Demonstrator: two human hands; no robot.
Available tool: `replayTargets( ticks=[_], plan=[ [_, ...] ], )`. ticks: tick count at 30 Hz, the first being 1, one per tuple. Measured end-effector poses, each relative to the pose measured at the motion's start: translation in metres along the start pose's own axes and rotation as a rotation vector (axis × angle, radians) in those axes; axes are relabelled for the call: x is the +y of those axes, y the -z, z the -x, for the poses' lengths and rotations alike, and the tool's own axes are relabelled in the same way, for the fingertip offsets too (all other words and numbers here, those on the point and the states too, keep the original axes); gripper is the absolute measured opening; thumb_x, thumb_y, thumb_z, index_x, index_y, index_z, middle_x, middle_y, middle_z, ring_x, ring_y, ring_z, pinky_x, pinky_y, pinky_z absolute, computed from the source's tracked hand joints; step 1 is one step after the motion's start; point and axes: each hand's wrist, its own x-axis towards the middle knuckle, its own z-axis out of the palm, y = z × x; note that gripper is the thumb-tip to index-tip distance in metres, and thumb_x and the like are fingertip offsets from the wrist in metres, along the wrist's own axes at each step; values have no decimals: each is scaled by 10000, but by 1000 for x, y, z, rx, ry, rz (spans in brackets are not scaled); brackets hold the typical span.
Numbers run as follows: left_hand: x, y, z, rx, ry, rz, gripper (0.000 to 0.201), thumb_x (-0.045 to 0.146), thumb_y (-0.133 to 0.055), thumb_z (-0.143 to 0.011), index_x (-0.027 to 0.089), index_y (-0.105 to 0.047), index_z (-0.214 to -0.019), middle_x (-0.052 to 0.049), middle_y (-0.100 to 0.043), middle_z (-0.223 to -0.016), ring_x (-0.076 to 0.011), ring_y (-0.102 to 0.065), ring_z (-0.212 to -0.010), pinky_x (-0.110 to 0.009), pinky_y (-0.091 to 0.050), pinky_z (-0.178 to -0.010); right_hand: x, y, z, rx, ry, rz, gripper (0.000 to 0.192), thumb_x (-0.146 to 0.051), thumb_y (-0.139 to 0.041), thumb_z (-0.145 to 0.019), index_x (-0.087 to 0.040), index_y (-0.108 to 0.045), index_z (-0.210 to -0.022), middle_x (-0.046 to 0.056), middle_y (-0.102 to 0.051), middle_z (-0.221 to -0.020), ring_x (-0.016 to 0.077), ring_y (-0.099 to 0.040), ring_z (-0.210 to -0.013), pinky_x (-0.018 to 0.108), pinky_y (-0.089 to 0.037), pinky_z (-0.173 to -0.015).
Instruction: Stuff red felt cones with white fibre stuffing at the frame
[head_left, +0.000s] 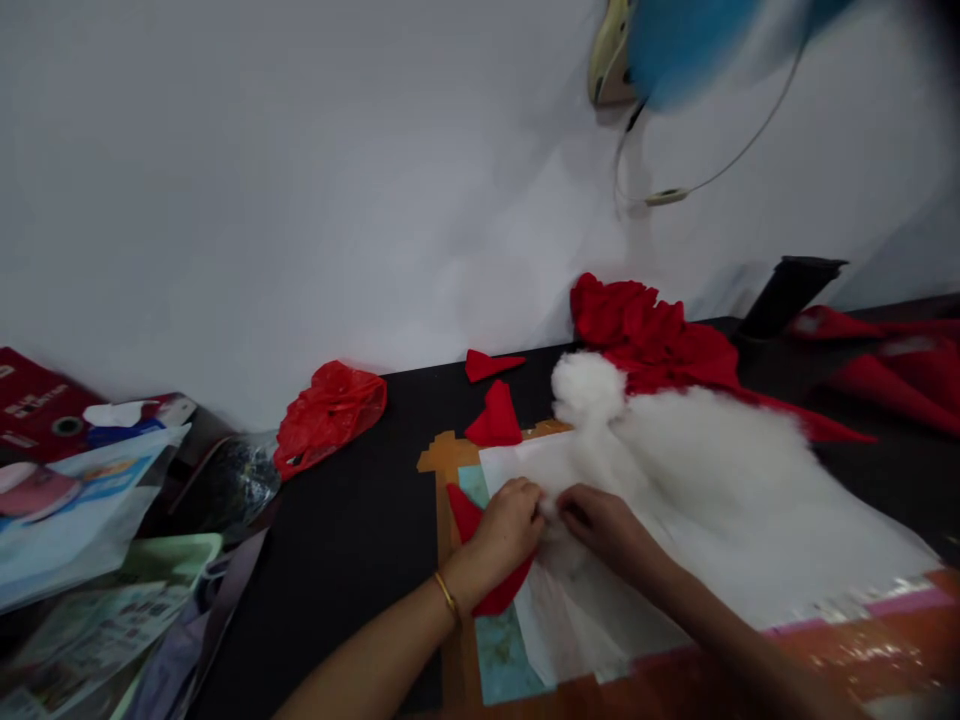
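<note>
My left hand is closed, its fingertips pinching a small tuft of white stuffing. Facing it, my right hand has its fingers drawn together on the other side of the same tuft. A red fabric piece lies partly hidden under my left hand and wrist. Just beyond and to the right of my hands spreads a large fluffy heap of stuffing, with a rounder clump at its far left. White sheeting lies beneath the stuffing.
Two small red fabric pieces, one folded and one pointed, lie behind my hands. A red fabric pile and a dark upright object stand near the wall. At left are a red plastic bag and a pale green bin.
</note>
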Motion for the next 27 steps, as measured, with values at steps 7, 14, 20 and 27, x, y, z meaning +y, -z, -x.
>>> replayTargets(
  ticks=[7,14,20,27],
  plan=[
    [-13,19,6,1,-4,8,173,65,-486,-786,186,-608,-767,-46,-649,-858,-198,-569,-893,-334,-448,-863,29,34,-1,55,-115,29,208,-277,-482,-841,-180,-649,-918,53,-687,-780,196,-630,-680,307,-476,-649],
    [8,19,21,171,33,95,137,95,-521,-817,180,-565,-915,-40,-583,-936,-176,-557,-873,-305,-461,-797,0,29,17,7,50,-241,411,-249,-604,-797,-212,-543,-1202,130,-542,-1250,131,-604,-676,303,-546,-602],
    [25,13,34,19,-72,60,250,216,-669,-792,187,-590,-1028,-68,-561,-1076,-226,-524,-1046,-358,-454,-915,0,18,35,-22,107,-191,429,-122,-552,-794,-206,-541,-1214,120,-527,-1236,142,-595,-752,315,-539,-709],
    [23,-10,19,-66,-54,-156,175,88,-465,-877,176,-600,-810,-61,-607,-910,-214,-549,-929,-339,-461,-856,0,4,24,24,-73,-90,195,-81,-503,-698,-180,-627,-812,41,-668,-796,187,-622,-736,284,-478,-688]
  ],
)
